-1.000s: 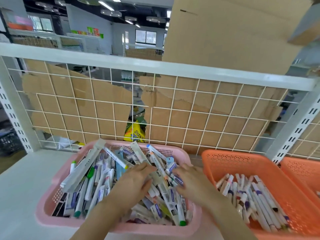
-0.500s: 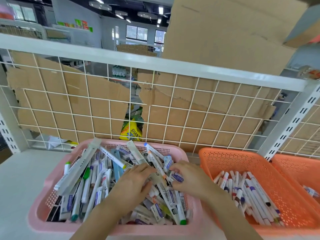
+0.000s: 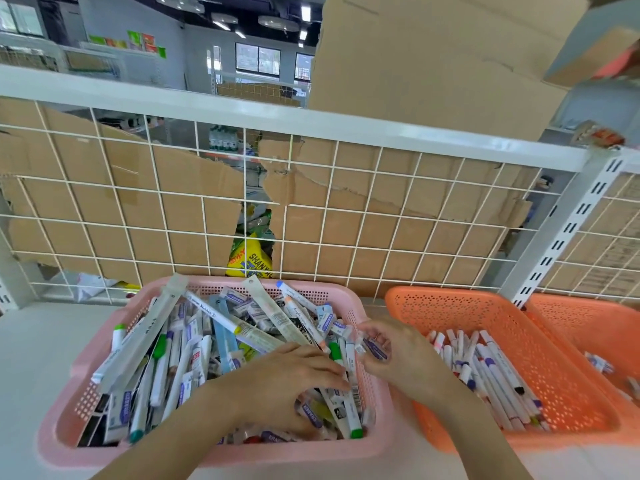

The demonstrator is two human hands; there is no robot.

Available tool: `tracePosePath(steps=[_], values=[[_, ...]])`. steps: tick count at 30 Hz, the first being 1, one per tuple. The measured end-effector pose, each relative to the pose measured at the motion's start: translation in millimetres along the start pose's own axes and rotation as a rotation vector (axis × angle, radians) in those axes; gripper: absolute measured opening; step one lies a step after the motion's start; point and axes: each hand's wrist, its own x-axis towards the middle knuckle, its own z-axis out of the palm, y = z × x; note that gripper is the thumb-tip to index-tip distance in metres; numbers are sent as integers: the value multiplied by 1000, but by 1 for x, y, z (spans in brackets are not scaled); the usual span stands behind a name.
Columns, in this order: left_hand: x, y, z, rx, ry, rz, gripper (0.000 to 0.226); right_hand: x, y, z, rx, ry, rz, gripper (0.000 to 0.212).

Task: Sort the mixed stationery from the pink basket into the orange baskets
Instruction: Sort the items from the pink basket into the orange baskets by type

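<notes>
Mixed stationery (image 3: 207, 341): heaped in the pink basket (image 3: 214, 455), lower left to centre of frame, on the white table (image 3: 31, 358). The heap is markers, long packaged pens and small labelled blocks, lying crosswise; several long packs jut over the back rim at upper left of the basket.

Left hand (image 3: 294, 379): lies palm-down on the right part of the heap. Its fingers are together, only slightly bent and pressing on the pieces; nothing is visibly clasped. Judgement: it steadies or parts the pile so the other hand can pick.

Right hand (image 3: 391, 355): hovers over the pink basket's right rim. The fingers are curled, pinching a small purple-labelled piece (image 3: 375, 348). Likely a sorted pick, held clear of the heap, ready to carry rightward.

Near orange basket (image 3: 485, 306): just beside the pink one, holding white markers laid roughly parallel along its left half. Its back and right floor are bare, so there is room to drop.

Second orange basket (image 3: 588, 317): sits at the right edge of frame, against the first. A few small pieces are in it, too blurred to identify.

Edges: the wire grid (image 3: 311, 220) stands close behind all the baskets and a white post (image 3: 554, 230) rises between the orange ones. Movement room is sideways, above the rims.
</notes>
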Motion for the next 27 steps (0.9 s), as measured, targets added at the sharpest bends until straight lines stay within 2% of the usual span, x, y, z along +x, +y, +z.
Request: tracePosePath(steps=[6, 11, 13, 16, 20, 22, 25, 27], values=[[-9, 4, 0, 42, 161, 24, 46, -6, 0, 0, 22, 13, 7, 40], [-14, 0, 4, 274, 230, 90, 30, -11, -2, -1, 30, 29, 5, 39], [-15, 1, 5, 304, 223, 138, 34, -12, -3, -1, 33, 35, 7, 39], [-19, 2, 7, 278, 198, 110, 45, -15, -3, -2, 31, 43, 11, 40], [-22, 1, 12, 331, 203, 87, 32, -20, -2, -3, 39, 79, 40, 39], [-22, 1, 14, 307, 223, 54, 24, -23, -1, -4, 43, 112, 53, 38], [-24, 8, 7, 220, 294, -55, 26, -32, 2, -9, 30, 166, 90, 36], [-25, 15, 0, 57, 336, -122, 26, -40, 5, -13, 9, 218, 126, 36]])
